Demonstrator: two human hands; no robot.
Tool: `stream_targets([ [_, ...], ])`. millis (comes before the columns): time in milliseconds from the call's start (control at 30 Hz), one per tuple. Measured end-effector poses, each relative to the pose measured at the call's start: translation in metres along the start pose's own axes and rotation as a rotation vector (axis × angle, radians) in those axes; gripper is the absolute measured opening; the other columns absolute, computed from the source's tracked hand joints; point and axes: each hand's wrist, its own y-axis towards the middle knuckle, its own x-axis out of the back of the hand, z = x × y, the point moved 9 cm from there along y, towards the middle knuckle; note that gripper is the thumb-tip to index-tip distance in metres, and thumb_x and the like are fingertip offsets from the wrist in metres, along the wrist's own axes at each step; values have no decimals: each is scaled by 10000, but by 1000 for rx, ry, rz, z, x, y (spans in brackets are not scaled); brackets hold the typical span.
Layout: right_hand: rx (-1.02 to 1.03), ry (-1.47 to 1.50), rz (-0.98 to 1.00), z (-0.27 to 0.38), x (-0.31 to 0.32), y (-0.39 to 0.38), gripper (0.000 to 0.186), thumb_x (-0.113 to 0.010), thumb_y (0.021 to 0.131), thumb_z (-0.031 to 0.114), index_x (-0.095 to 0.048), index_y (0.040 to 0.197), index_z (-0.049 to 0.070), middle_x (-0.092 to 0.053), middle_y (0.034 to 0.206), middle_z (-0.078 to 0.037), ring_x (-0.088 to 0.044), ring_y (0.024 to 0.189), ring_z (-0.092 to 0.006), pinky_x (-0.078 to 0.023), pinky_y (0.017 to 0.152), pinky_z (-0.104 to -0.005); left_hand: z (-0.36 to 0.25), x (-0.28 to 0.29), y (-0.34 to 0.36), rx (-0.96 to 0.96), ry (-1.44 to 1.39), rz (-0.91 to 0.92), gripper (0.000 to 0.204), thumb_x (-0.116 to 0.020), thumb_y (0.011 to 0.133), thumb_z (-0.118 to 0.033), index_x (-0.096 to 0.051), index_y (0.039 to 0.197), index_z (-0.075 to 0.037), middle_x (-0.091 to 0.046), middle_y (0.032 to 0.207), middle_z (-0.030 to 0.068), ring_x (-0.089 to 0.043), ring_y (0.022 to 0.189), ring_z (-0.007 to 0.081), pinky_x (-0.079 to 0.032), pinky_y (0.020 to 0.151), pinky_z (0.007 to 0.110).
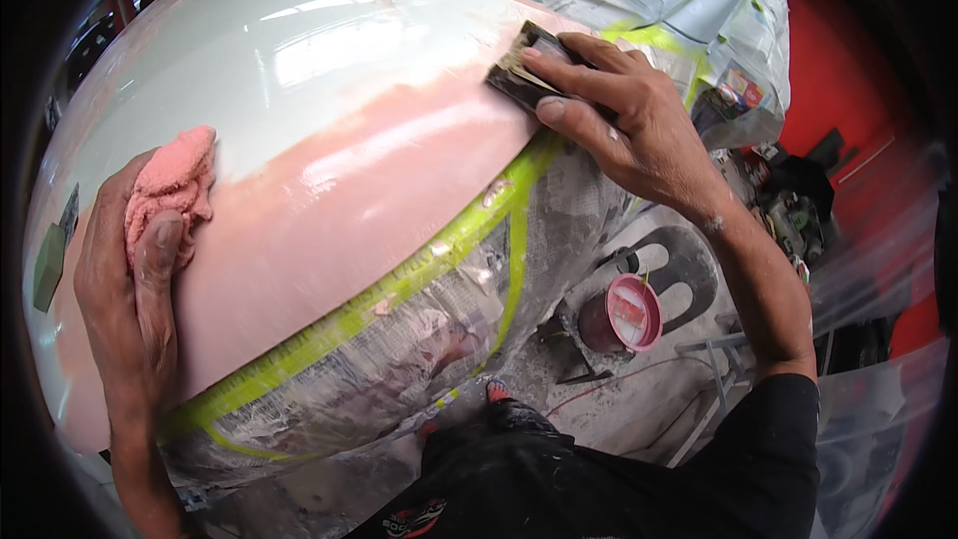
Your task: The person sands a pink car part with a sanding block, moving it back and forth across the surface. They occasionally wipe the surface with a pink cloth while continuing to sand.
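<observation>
Right hand (pixel 639 105) is half-curling its grip over a dark sanding block (pixel 509 70), which is sitting under the fingertips at the car panel's (pixel 389 170) right edge, long axis hiding. Left hand (pixel 115 260), farther off, is bunching a pink cloth (pixel 172 180) near the left edge.

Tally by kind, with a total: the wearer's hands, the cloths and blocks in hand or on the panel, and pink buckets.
Hands: 2 (left hand, right hand)
Cloths: 1 (pink cloth)
Blocks: 2 (dark block, green block)
Buckets: 1 (pink bucket)
Total: 6
</observation>
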Motion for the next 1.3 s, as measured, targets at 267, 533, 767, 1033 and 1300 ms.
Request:
stream_targets([
  [267,-144,61,-10,-21,-6,16,400,-643,953,379,-760,1233,119,-729,1085,-251,-727,793,-384,-577,790,-446,-3,-8,5,19,-133,62,443,-484,1104,-339,-588,1341,21,-658,1235,188,-629,1145,294,-446,1041,390],
  [533,-132,112,62,-28,-21,42,441,-637,967,416,-739,1253,97,-711,1136,-269,-702,905,-413,-560,846,-451,-10,-10,8,26,-181,-10,420,-538,1084,-325,-614,1320,14,-684,1193,184,-663,1087,291,-491,983,383],
  [767,-103,33,61,28,0,8,466,-653,966,429,-716,1329,144,-625,1320,-322,-650,1154,-442,-478,1035,-461,-4,-4,4,-46,-90,-25,424,-540,1085,-330,-616,1328,9,-699,1170,179,-681,1054,273,-512,959,374],
  [1033,-119,94,-55,46,-1,7,397,-667,943,399,-777,1199,116,-716,1089,-300,-662,1086,-464,-496,987,-529,1,-3,0,8,-171,-12,435,-541,1085,-347,-620,1323,8,-708,1120,161,-680,1005,242,-517,922,354],
  [1300,-251,62,38,8,-16,30,416,-658,948,405,-759,1231,118,-732,1089,-243,-717,949,-415,-554,884,-478,-6,-7,1,-13,-240,-44,429,-552,1079,-348,-625,1314,2,-708,1088,157,-682,958,235,-520,893,342],
])
